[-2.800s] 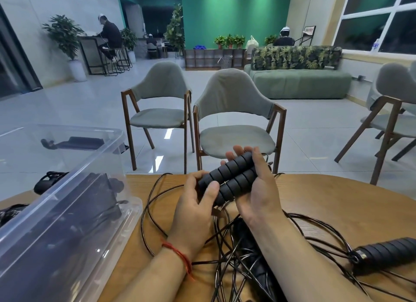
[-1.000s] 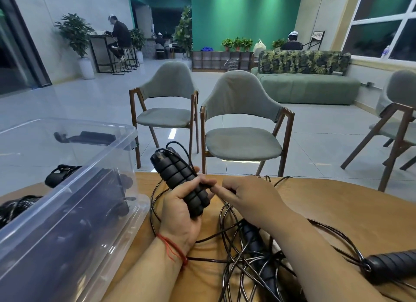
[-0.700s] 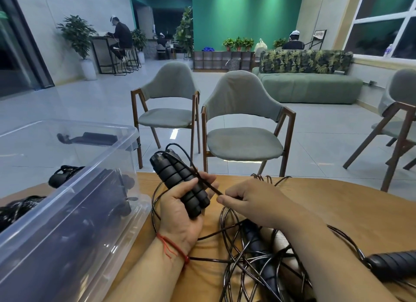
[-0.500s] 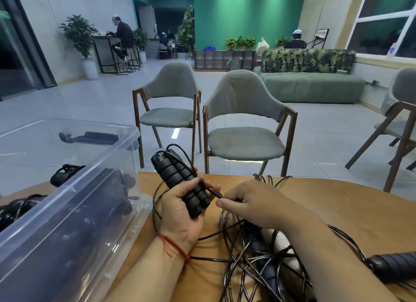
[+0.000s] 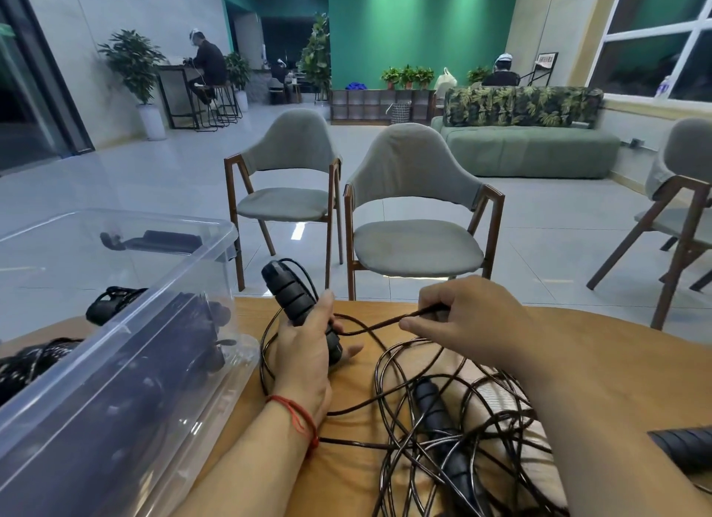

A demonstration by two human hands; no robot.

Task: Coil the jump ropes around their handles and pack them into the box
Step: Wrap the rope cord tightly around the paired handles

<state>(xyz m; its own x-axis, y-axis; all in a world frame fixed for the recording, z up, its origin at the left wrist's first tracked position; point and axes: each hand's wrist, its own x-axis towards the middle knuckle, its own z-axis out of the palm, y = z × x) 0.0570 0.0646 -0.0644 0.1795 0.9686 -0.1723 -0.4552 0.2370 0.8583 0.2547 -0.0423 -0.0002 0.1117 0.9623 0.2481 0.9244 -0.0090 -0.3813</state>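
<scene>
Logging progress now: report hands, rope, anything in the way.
Left hand grips handles. Right hand pinches rope, stretched between hands. Tangled ropes on table beneath; box open at left.

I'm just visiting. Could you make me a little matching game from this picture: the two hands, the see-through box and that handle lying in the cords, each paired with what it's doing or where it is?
Things:
1. left hand
2. right hand
3. clear box
4. loose handle

States:
A. lies on the table among tangled rope
B. grips black handles
C. stands at the left, dark coiled ropes inside
D. pinches a rope strand

Pairs: 1-B, 2-D, 3-C, 4-A.
</scene>
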